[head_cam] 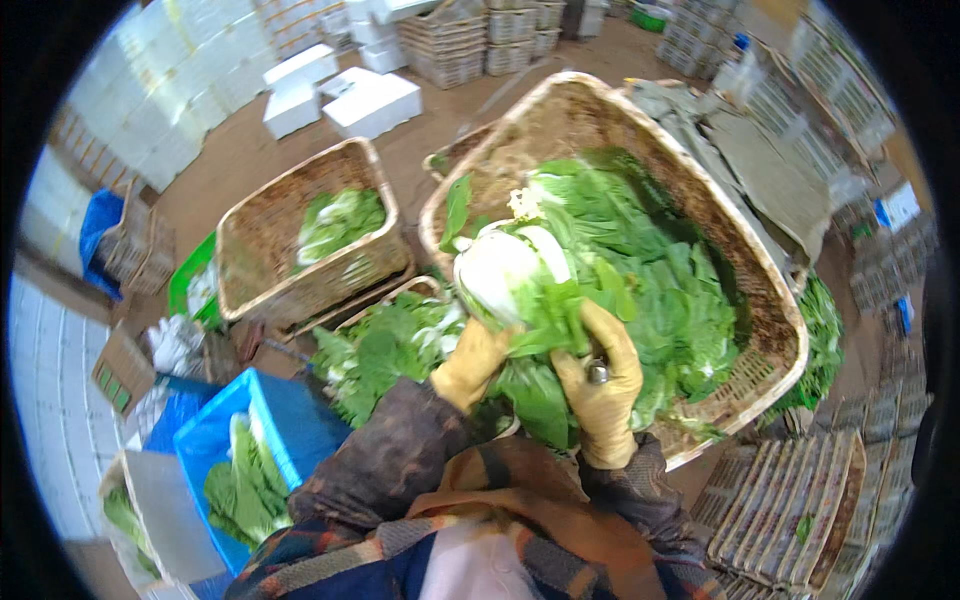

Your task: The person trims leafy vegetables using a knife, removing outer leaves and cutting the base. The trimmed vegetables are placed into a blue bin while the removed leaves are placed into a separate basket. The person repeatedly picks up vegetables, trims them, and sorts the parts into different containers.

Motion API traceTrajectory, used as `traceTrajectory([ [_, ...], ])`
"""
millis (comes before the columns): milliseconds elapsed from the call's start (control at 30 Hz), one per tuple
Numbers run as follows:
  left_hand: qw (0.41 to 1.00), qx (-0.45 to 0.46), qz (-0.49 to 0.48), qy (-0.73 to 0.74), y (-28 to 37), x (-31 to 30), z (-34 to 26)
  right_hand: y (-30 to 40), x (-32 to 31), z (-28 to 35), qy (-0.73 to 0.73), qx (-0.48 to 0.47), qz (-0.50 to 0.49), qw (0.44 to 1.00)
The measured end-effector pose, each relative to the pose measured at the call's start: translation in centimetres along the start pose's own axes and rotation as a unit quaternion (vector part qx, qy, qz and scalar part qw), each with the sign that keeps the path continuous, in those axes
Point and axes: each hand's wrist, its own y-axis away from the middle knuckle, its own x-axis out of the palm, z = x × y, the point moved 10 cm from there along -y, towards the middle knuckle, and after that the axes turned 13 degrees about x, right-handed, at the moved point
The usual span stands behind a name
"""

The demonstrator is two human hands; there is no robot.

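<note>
My left hand (pixel 471 362), in a yellow glove, grips a head of leafy cabbage (pixel 499 274) from below and from the left. The head's pale, rounded base points up and away from me, and its green leaves hang toward my chest. My right hand (pixel 606 390), gloved alike, is closed around a tool whose rounded metal end (pixel 598 372) shows between thumb and fingers; the rest of it is hidden. Its fingertips touch the outer leaves. Both hands are over the near left side of a large, dirty plastic crate (pixel 600 97) holding many loose green leaves (pixel 667 300).
Left of the large crate, a smaller crate (pixel 255 217) holds a cabbage (pixel 341 217). Trimmed leaves (pixel 390 352) heap up below it. A blue bin (pixel 251 397) with cabbages stands at my left. Stacked crates (pixel 787 510) are at my right; white foam boxes (pixel 375 101) lie beyond.
</note>
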Motion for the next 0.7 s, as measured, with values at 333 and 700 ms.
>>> traceTrajectory([
  [333,0.923,0.181,-0.053,-0.334,9.4,-13.0,-15.9,2.0,8.3,-2.6,0.267,0.027,0.120,0.956],
  [700,0.903,-0.024,-0.052,-0.425,18.6,-20.2,-11.8,8.2,21.7,2.4,0.350,-0.044,0.311,0.882],
])
